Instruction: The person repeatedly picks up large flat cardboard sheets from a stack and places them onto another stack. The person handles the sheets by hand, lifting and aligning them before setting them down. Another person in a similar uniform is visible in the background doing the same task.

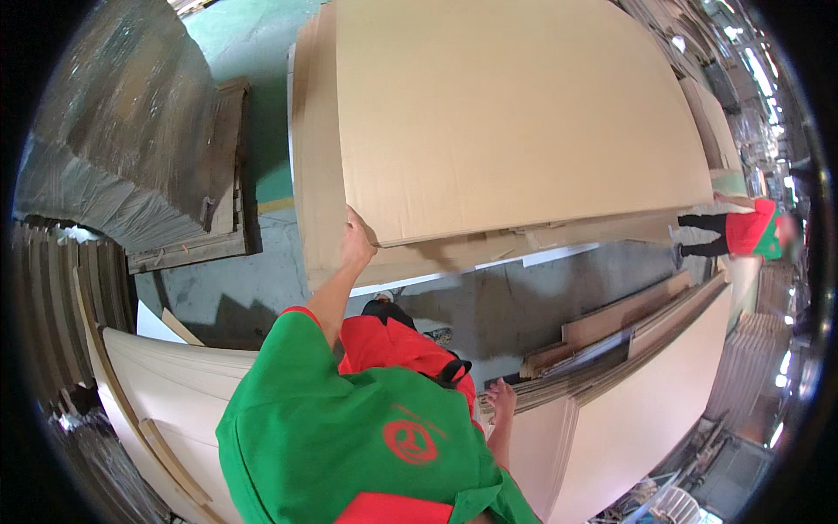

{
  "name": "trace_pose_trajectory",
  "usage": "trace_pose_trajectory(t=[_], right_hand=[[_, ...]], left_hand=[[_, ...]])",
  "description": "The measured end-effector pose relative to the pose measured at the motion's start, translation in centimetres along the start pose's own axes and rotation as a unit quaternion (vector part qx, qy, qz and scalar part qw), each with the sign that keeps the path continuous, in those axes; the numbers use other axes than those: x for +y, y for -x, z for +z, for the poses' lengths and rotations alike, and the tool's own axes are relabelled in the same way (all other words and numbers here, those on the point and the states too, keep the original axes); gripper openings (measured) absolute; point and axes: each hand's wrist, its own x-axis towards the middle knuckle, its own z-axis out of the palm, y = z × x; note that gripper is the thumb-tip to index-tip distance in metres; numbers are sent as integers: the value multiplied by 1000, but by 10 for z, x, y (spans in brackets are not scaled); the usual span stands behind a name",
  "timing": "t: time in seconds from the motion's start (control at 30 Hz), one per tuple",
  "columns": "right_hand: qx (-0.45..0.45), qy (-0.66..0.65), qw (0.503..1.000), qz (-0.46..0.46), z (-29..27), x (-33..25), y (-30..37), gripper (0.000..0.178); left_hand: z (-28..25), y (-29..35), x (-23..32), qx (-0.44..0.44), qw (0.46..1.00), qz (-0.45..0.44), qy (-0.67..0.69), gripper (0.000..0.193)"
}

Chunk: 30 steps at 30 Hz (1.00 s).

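Note:
A large tan cardboard sheet (pixel 524 113) lies across the top of a stack, above a wider brown cardboard sheet (pixel 316 175). My left hand (pixel 358 242) grips its near left corner, the thumb side at the edge and some of the fingers hidden. Down at my right side, my right hand (pixel 501 398) hangs with fingers apart and slightly bent, holding nothing. It is close to the upper edges of several boards (pixel 546 397) standing on edge. At the far right end of the sheet, a co-worker (pixel 751 229) in red and green reaches an arm toward it.
Left of the stack stands a plastic-wrapped load (pixel 131 113) on a wooden pallet (pixel 196 249). Pale panels (pixel 175 371) lean behind me on the left. A grey floor strip (pixel 471 306) runs between the stack and the standing boards (pixel 646 375) on the right.

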Motion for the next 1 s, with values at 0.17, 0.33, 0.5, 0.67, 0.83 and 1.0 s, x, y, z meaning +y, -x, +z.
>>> trace_pose_trajectory(t=[0.17, 0.33, 0.5, 0.67, 0.83, 1.0], right_hand=[[19, -8, 998, 57, -12, 30, 25, 32], [22, 41, 996, 77, -12, 7, 17, 37], [-20, 51, 998, -15, 3, -41, 1, 37], [16, -15, 999, -38, 3, -70, 6, 41], [-124, 77, 986, -78, 69, -117, -11, 46], [-266, -151, 945, -112, 164, -170, -2, 55]], left_hand=[[-21, -20, 6, 27, 999, 9, 38, 133], [-53, -54, 9, -69, 995, 43, 53, 117], [-57, -80, -11, -145, 908, -124, 373, 91], [-11, -73, 20, 32, 946, -50, 318, 74], [3, -9, 49, -13, 905, -12, 425, 40], [54, 99, 101, -54, 895, 48, 439, 37]])
